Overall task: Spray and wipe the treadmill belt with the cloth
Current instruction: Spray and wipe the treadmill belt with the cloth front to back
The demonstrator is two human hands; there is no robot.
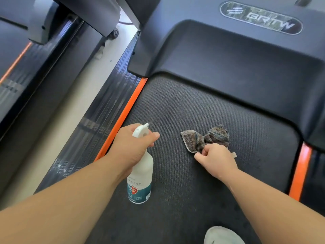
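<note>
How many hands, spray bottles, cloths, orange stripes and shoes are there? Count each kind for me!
Hands: 2, left hand and right hand
Spray bottles: 1, spray bottle
Cloths: 1, cloth
Orange stripes: 3, and one on the neighbouring treadmill
Shoes: 1, shoe
Total: 8

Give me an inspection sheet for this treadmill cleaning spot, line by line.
Surface: dark textured treadmill belt with orange side strips; no wet patch discernible.
Job's things: white spray bottle held upright over the belt's left part, nozzle pointing forward; striped cloth bunched over the belt.
Clutter: nothing seen on the belt besides a pale shoe at the bottom edge.
Grippers: left hand wrapped around the bottle's trigger head; right hand pinching the cloth.
Cables: a thin cord on the floor, upper left.
Surroundings: motor cover ahead; a second machine to the left across a floor gap.
</note>
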